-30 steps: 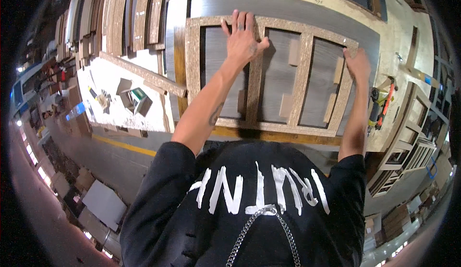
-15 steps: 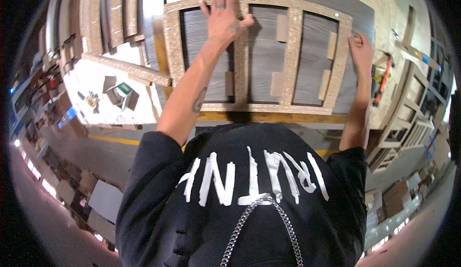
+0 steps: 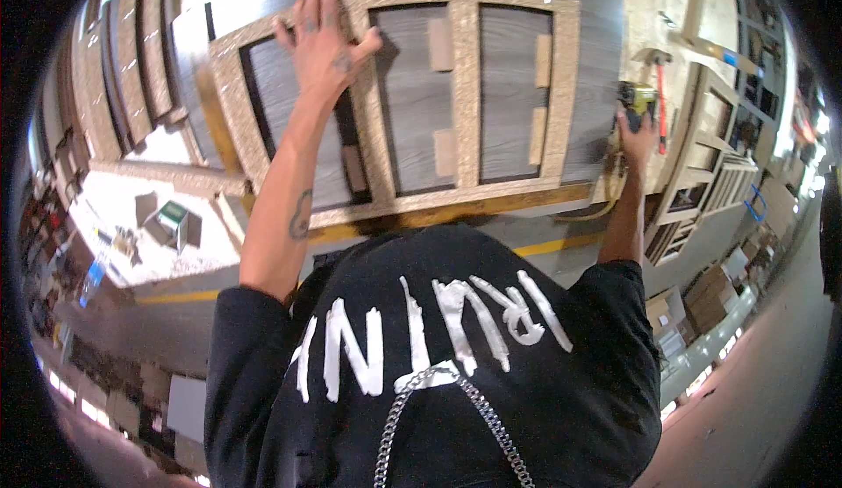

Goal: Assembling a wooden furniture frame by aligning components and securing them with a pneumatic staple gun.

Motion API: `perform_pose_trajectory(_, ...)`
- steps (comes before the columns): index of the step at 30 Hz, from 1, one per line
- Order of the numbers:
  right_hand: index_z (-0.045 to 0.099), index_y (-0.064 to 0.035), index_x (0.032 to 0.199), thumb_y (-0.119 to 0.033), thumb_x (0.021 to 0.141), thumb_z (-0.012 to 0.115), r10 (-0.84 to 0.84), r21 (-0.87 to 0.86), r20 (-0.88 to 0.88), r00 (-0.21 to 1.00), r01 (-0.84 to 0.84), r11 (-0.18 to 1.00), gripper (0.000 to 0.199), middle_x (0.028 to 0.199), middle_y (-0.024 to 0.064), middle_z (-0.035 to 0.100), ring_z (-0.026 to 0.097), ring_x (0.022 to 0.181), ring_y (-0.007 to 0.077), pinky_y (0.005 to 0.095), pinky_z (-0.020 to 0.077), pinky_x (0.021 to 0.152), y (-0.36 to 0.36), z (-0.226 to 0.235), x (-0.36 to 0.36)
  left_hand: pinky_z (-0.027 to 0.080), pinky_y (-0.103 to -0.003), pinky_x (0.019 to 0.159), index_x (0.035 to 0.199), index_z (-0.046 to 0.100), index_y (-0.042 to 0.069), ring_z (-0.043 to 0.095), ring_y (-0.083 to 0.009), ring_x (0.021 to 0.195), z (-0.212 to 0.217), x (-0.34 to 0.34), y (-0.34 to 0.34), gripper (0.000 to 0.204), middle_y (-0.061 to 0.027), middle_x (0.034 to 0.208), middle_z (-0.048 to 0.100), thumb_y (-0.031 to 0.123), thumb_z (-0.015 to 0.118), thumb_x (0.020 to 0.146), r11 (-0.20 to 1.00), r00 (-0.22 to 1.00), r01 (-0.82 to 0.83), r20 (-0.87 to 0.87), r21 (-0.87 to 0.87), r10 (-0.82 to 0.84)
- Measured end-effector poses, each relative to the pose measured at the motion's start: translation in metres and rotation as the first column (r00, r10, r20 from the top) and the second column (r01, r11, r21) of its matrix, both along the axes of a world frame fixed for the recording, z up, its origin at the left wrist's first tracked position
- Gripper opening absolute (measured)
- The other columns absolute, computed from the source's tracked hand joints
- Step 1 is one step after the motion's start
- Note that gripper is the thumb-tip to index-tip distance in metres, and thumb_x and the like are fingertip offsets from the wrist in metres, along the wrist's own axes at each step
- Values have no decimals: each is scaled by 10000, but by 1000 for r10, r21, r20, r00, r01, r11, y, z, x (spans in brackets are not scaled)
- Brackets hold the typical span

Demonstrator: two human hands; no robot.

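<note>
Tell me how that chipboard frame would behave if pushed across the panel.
The chipboard frame looks stiff, its rails joined by uprights, so it would probably slide whole. Lying flat on the smooth grey panel, it can't tip. The left hand pressing it probably checks sliding.

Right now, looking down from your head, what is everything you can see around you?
Chipboard frame: one, speckled tan, three openings, lying on the grey panel.
Grey panel: one, dark wood-grain, on the bench under the frame.
Small chipboard blocks: several, tan, inside the openings.
Nail gun: one, yellow-green and black, right of the panel.
Hammer: one, red handle, far right on the bench.
More frames: several, tan, stacked at left.
Black shirt: one, white lettering, below.
Left hand: flat on the frame's left upright.
Right hand: on the nail gun.
</note>
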State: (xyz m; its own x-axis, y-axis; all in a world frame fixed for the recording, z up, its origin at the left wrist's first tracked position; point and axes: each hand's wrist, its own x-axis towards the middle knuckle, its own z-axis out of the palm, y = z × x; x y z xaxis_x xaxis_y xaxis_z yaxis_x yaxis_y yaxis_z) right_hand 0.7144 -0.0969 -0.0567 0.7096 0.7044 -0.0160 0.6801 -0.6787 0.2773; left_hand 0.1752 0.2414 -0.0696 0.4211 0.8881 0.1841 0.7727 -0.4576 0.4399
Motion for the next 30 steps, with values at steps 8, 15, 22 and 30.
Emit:
perform_pose_trajectory(8, 445, -10, 1411, -418, 833, 732, -168, -139, -122, 978, 151, 979, 763, 1256, 281, 550, 532, 1188, 418, 456, 445, 1012, 25, -17, -34, 23, -643, 1162, 1425, 405, 118, 248, -337, 1441, -6, -17, 0, 891, -161, 1474, 372, 656, 657, 761, 999, 994, -49, -99, -14, 47)
perform_pose_trajectory(15, 469, 62, 1333, -290, 780, 772, -41, 161, -432, 901, 122, 979, 722, 1093, 175, 642, 619, 1024, 289, 376, 485, 894, 45, 37, -20, 4, -608, 1185, 1438, 349, 88, 217, -310, 1459, 4, -6, -2, 950, -147, 1481, 342, 697, 614, 758, 986, 961, -118, -266, -120, 82)
perform_pose_trajectory(22, 652, -5, 1033, -248, 831, 784, -87, 63, -843, 531, 258, 964, 343, 764, 24, 633, 569, 626, 114, 245, 439, 580, 148, 161, -95, 44, -591, 1181, 1402, 387, 124, 247, -280, 1420, 4, -3, -2, 873, -93, 1385, 384, 569, 686, 713, 985, 991, -123, -67, -125, 115)
perform_pose_trajectory(30, 697, -66, 1110, -245, 764, 747, 497, 46, -768, 405, -738, 673, 392, 930, 150, 733, 709, 840, 295, 365, 542, 815, 337, 155, -313, 69, -583, 1175, 1411, 374, 87, 351, -286, 1395, 4, -10, -2, 889, -98, 1388, 461, 471, 755, 706, 982, 967, -128, 203, -141, 155)
